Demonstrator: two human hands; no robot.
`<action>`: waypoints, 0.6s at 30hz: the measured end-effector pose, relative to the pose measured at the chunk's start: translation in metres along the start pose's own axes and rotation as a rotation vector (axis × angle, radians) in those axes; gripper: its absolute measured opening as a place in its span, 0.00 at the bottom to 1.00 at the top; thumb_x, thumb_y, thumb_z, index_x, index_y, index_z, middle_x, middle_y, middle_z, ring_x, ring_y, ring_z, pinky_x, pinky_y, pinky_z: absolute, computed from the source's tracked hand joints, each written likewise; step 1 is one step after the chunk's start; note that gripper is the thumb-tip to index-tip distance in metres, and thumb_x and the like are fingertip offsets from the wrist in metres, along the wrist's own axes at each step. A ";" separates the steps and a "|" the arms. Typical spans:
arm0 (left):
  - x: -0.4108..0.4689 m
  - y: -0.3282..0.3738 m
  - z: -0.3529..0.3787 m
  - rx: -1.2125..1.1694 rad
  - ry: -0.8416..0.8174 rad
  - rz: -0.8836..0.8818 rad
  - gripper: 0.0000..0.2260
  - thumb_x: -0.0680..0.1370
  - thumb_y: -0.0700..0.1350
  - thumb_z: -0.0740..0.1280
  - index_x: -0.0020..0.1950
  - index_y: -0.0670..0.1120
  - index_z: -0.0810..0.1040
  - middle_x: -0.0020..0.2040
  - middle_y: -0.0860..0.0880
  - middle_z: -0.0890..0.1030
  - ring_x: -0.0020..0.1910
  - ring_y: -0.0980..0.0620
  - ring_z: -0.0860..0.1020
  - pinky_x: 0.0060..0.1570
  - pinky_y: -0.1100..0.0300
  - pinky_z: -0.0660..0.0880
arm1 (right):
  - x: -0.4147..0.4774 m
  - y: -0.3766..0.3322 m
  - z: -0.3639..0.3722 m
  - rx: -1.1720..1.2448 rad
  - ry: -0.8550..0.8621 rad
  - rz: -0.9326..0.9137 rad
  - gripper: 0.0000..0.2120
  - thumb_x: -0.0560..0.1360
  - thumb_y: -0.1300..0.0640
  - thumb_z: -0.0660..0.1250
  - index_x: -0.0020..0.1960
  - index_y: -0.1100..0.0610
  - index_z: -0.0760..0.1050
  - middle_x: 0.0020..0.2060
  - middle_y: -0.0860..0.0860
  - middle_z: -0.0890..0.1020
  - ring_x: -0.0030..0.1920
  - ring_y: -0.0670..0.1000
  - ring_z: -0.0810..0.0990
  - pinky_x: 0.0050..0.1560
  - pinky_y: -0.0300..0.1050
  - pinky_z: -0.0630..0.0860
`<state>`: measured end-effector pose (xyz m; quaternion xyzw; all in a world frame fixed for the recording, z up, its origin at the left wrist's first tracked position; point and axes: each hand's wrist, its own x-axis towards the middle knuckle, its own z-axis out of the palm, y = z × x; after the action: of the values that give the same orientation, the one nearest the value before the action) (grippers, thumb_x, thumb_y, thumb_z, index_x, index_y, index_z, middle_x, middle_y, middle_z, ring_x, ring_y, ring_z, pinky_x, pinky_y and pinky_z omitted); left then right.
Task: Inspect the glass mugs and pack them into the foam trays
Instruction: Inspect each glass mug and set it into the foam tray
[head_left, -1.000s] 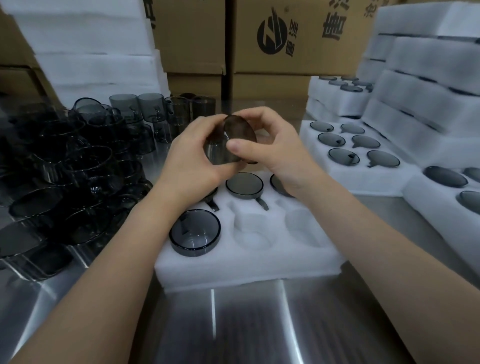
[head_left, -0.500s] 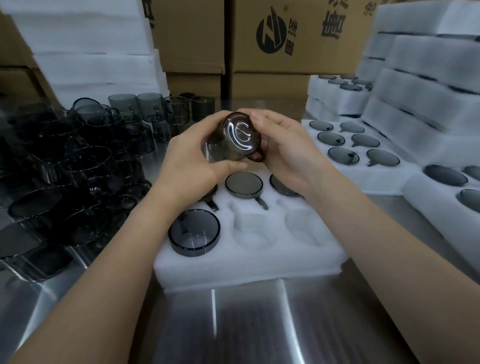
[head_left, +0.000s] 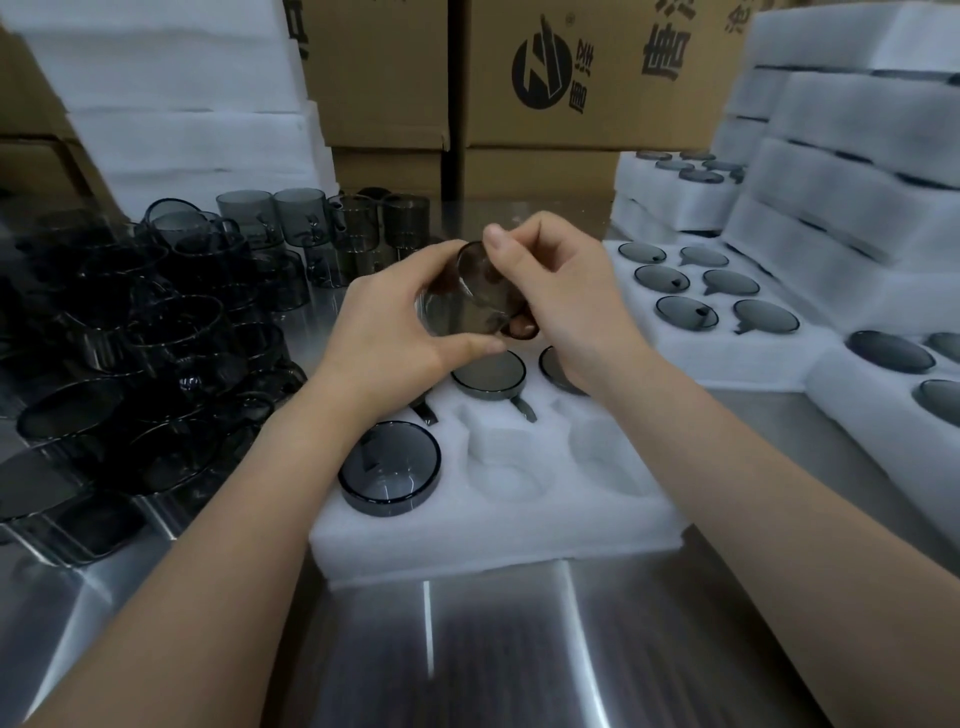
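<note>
A steel table (head_left: 467, 649) is seen across the lower frame, backed by printed cardboard boxes (head_left: 597, 67) along the top. Plain white foam slabs (head_left: 182, 104) are stacked at the upper left, and stacked foam trays (head_left: 857, 130) are piled at the upper right. The left side of the frame is filled by a dense cluster of loose smoked-glass mugs (head_left: 156, 338) standing on the table. A white foam tray (head_left: 493, 540) is laid at the centre, and a filled tray (head_left: 727, 353) is set to its right, with six mugs sunk into its pockets. In the centre tray, one packed mug (head_left: 389, 467) is seated in the near left pocket, and a second mug (head_left: 488, 374) is seated in the far middle pocket; a third mug (head_left: 553, 366) at the far right is largely hidden by the right wrist. The near middle pocket (head_left: 501, 467) and near right pocket (head_left: 602, 452) are unfilled. A held mug (head_left: 467, 296) is kept tilted in the air at mid-frame, above the far row of the centre tray. It is gripped from the left by the left hand (head_left: 384, 332), whose fingers are curled over its wall with the thumb beneath. It is pinched from the right by the right hand (head_left: 561, 291), with the thumb laid on the upper rim and the other fingers curled behind the glass.
</note>
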<state>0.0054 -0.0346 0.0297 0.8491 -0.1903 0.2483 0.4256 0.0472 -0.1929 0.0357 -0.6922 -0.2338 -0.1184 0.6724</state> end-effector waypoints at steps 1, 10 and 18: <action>0.000 0.000 0.000 -0.005 0.003 -0.007 0.30 0.66 0.51 0.80 0.66 0.54 0.75 0.55 0.63 0.79 0.57 0.65 0.76 0.60 0.70 0.70 | 0.001 0.000 0.000 0.017 0.015 0.002 0.11 0.77 0.52 0.68 0.36 0.48 0.77 0.33 0.47 0.79 0.29 0.44 0.75 0.25 0.37 0.70; 0.001 -0.004 -0.003 -0.211 0.176 -0.083 0.25 0.69 0.46 0.76 0.65 0.49 0.75 0.57 0.55 0.80 0.58 0.58 0.78 0.63 0.56 0.74 | 0.002 -0.001 -0.002 -0.004 -0.199 0.174 0.15 0.76 0.42 0.64 0.35 0.49 0.76 0.29 0.51 0.78 0.31 0.50 0.77 0.34 0.46 0.77; 0.001 -0.003 -0.003 -0.266 0.160 -0.106 0.21 0.70 0.49 0.73 0.62 0.49 0.76 0.57 0.54 0.81 0.57 0.58 0.79 0.61 0.56 0.75 | 0.001 -0.003 -0.003 0.265 -0.326 0.175 0.16 0.80 0.50 0.58 0.37 0.53 0.77 0.26 0.49 0.73 0.29 0.50 0.72 0.33 0.42 0.72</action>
<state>0.0071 -0.0309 0.0302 0.7718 -0.1421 0.2649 0.5604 0.0470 -0.1956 0.0387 -0.6255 -0.2920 0.0857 0.7185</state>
